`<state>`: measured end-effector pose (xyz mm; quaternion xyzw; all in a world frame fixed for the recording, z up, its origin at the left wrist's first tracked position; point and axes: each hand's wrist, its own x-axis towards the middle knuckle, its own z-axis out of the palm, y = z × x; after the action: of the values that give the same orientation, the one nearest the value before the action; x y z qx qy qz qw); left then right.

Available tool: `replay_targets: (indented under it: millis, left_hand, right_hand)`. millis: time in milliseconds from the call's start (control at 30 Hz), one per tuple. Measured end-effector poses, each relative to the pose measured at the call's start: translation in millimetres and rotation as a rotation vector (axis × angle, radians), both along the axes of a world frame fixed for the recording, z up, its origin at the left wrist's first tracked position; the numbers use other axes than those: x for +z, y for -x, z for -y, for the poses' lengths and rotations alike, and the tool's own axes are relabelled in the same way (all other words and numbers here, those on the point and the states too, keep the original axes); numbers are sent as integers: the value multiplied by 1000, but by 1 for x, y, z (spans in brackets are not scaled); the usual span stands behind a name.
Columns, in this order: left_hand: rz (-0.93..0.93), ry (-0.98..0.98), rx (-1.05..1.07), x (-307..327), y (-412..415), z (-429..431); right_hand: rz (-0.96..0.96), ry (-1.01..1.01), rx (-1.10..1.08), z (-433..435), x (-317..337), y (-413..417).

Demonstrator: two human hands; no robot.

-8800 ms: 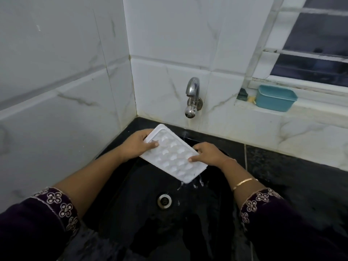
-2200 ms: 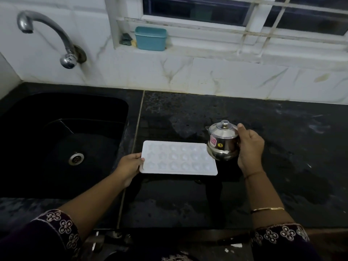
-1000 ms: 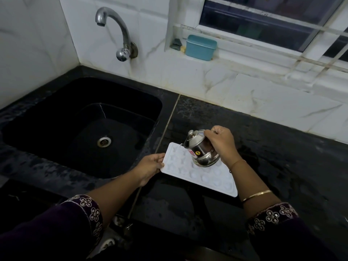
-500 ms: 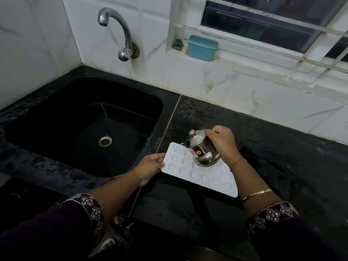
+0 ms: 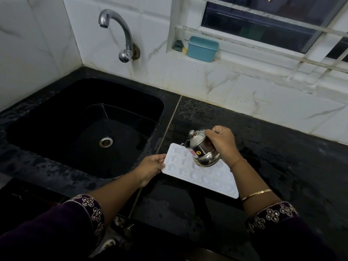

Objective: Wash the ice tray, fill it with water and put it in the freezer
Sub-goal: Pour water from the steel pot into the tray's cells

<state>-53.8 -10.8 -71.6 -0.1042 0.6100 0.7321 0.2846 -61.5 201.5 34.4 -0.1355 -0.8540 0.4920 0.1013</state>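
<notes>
Found the left hand (image 5: pixel 152 165) pinching the near-left edge of the ice tray (image 5: pixel 207 178), held level over the black counter (image 5: pixel 282 157) just right of the sink (image 5: pixel 56 110). Noted the steel pot (image 5: pixel 202 151), upright beside the tray two seconds back, now gripped in the right hand (image 5: pixel 222 142) and tipped over the tray's left cells; no stream discernible. Judged washing finished, filling begun, freezer pending.

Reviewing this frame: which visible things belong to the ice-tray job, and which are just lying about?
In the job: ice tray, gripped at its edge by the left hand; steel jug, tilted over it in the right hand.
Lying about: tap; sink; teal box and green pad on the window ledge.
</notes>
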Motion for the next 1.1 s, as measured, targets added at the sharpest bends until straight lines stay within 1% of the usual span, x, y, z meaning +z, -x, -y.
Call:
replay_targets:
  millis: [233,467,700,867,1100]
  left_hand:
    - [11,5,-2,-3,2,0]
    - [4,18,-20,-2,1,1]
    - [-4,6,-4,2,-1,0]
    - [-1,3,9,2,-2,0]
    - [-7,23,23,-4,-1,0]
  right_hand:
    - [5,-3,7,-1,1,0]
    - [3,37,1,-4,-1,0]
    - [18,200,-47,-7,-5,0]
    - [11,263,-37,-8,-5,-5]
    - [5,158,54,-8,-4,-13]
